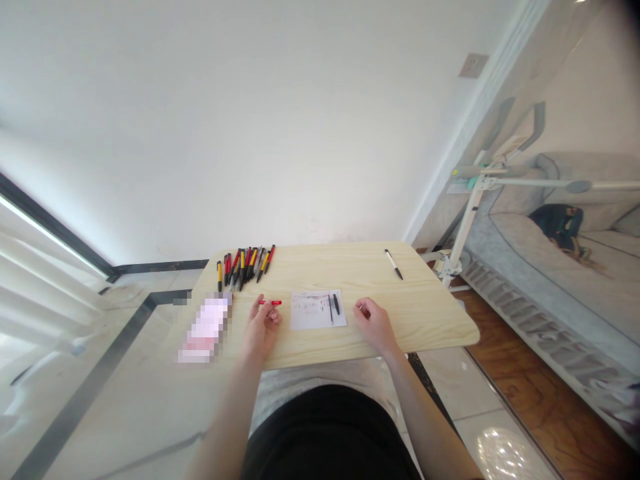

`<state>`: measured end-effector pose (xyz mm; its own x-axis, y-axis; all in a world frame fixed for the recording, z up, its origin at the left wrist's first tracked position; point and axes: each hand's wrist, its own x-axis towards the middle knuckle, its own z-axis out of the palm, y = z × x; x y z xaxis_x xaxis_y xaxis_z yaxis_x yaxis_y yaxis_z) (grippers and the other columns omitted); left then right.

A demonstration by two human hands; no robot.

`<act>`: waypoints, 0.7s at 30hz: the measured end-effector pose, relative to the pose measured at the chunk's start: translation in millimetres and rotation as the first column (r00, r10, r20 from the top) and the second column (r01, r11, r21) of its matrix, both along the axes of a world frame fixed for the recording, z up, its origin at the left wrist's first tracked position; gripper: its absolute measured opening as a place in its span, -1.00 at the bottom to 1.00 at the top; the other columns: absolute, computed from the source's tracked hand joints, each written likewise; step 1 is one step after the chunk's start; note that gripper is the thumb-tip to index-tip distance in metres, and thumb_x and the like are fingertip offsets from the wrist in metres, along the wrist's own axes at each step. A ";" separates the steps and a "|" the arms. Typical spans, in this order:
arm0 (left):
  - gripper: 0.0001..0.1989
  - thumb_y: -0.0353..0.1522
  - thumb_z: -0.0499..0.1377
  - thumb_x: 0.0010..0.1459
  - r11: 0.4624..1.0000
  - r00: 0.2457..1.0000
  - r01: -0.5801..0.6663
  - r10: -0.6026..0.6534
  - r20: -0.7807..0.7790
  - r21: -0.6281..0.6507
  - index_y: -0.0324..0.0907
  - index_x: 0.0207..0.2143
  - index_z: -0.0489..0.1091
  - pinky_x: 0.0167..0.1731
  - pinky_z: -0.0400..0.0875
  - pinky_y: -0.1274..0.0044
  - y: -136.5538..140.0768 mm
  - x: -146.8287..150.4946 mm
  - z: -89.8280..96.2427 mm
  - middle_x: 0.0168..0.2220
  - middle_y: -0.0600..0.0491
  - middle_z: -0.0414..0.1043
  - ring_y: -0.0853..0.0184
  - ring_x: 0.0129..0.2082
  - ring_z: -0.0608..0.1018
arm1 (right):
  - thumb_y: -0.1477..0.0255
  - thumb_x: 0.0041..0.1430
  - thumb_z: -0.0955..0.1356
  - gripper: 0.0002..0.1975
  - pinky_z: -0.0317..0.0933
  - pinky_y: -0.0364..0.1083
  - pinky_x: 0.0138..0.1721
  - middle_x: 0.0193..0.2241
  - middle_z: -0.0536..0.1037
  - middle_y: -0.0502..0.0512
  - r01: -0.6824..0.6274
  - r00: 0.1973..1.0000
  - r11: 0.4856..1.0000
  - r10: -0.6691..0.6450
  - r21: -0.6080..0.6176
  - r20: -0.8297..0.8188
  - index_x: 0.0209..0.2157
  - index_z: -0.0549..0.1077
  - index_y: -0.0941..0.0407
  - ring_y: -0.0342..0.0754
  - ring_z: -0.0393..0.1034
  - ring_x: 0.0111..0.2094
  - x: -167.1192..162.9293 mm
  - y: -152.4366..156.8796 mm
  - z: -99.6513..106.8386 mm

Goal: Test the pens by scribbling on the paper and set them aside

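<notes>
My left hand (263, 327) is at the left of the paper, its fingers closed on a short red pen barrel (271, 303) that points right. On the white sheet of paper (307, 319), which carries faint marks, lie a thin dark stick like a pen refill (331, 311) and a short black pen part (336, 305), side by side. To the right of the sheet rests my right hand (374, 321), fingers curled together; whatever they hold, if anything, is hidden. Further back lies a white pen with black ends (393, 264).
Several yellow, red and grey pens (244, 265) lie bunched at the back left of the light wooden table (320, 263). A blurred-out pinkish rectangle (207, 327) covers the left edge. The wall (310, 133) stands behind; a white metal frame (467, 223) and a sofa (520, 227) are right.
</notes>
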<state>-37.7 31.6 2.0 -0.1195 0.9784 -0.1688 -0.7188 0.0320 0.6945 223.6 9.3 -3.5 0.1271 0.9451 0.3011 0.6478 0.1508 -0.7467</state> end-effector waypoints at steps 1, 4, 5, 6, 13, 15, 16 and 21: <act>-0.59 -0.40 0.25 -0.13 1.000 1.000 0.007 -0.007 -0.024 0.001 -0.10 -0.19 0.21 -0.64 0.14 0.70 -0.5 0.5 0.7 -0.57 0.21 0.29 0.58 -0.66 0.27 | 0.35 0.04 0.21 -0.83 0.06 -0.18 -0.54 -0.68 0.32 -0.06 0.001 1.000 1.000 -0.001 0.000 0.002 -0.44 0.38 0.12 -0.14 0.21 -0.61 -0.1 -0.1 0.3; -0.48 -0.37 0.25 -0.13 0.999 0.985 0.022 -0.018 -0.170 0.023 -0.09 -0.08 0.16 -0.62 0.16 0.68 -4.5 4.7 3.3 -0.62 0.23 0.27 0.56 -0.66 0.29 | 0.35 0.03 0.21 -0.82 0.06 -0.18 -0.55 -0.67 0.33 -0.06 0.006 1.000 1.000 -0.006 0.005 0.002 -0.44 0.38 0.12 -0.15 0.21 -0.61 -0.3 0.0 0.7; -0.43 -0.35 0.25 -0.13 0.999 0.972 0.025 -0.016 -0.236 0.036 -0.09 -0.04 0.13 -0.62 0.16 0.68 -6.3 6.7 4.1 -0.62 0.23 0.27 0.55 -0.66 0.29 | 0.35 0.03 0.21 -0.82 0.06 -0.19 -0.55 -0.67 0.33 -0.06 0.005 1.000 1.000 -0.005 0.006 0.002 -0.44 0.38 0.12 -0.15 0.21 -0.61 -0.2 0.1 0.6; -0.39 -0.34 0.24 -0.12 0.998 0.952 0.031 -0.014 -0.306 0.049 -0.10 0.00 0.09 -0.62 0.16 0.67 -8.2 8.8 5.0 -0.63 0.24 0.27 0.54 -0.67 0.29 | 0.35 0.03 0.21 -0.82 0.06 -0.19 -0.55 -0.67 0.33 -0.06 0.002 1.000 1.000 -0.002 0.006 0.003 -0.44 0.38 0.13 -0.15 0.21 -0.61 -0.1 0.1 0.5; -0.31 -0.33 0.22 -0.10 0.993 0.755 0.082 -0.003 -0.656 0.090 -0.13 0.07 -0.02 -0.58 0.26 0.61 -16.6 20.6 8.9 -0.64 0.23 0.31 0.48 -0.66 0.34 | 0.37 0.04 0.22 -0.84 0.05 -0.19 -0.54 -0.66 0.32 -0.07 -0.005 1.000 1.000 0.005 0.003 0.014 -0.44 0.37 0.12 -0.15 0.21 -0.61 1.5 -0.5 -0.3; -0.34 -0.32 0.21 -0.10 0.993 0.729 0.085 -0.006 -0.685 0.082 -0.14 0.05 -0.01 -0.58 0.27 0.60 -16.7 21.8 8.8 -0.63 0.22 0.33 0.47 -0.66 0.35 | 0.37 0.05 0.21 -0.84 0.05 -0.19 -0.54 -0.66 0.32 -0.07 -0.007 1.000 1.000 0.007 0.004 0.017 -0.44 0.37 0.12 -0.15 0.21 -0.61 1.2 -0.4 -0.2; -0.35 -0.32 0.21 -0.11 0.993 0.722 0.085 -0.006 -0.692 0.081 -0.15 0.03 0.00 -0.58 0.27 0.60 -16.6 22.2 8.6 -0.63 0.22 0.33 0.46 -0.66 0.36 | 0.37 0.05 0.21 -0.84 0.05 -0.19 -0.54 -0.66 0.32 -0.07 -0.008 1.000 1.000 0.008 0.004 0.018 -0.44 0.36 0.12 -0.16 0.21 -0.61 0.9 -0.4 -0.1; -0.38 -0.31 0.20 -0.11 0.993 0.707 0.085 0.001 -0.707 0.086 -0.17 0.00 0.03 -0.59 0.27 0.61 -16.7 22.9 8.7 -0.61 0.20 0.34 0.47 -0.66 0.37 | 0.37 0.05 0.21 -0.84 0.05 -0.19 -0.54 -0.66 0.31 -0.07 -0.008 1.000 1.000 0.007 0.008 0.019 -0.44 0.36 0.12 -0.16 0.20 -0.61 -0.1 -0.1 0.6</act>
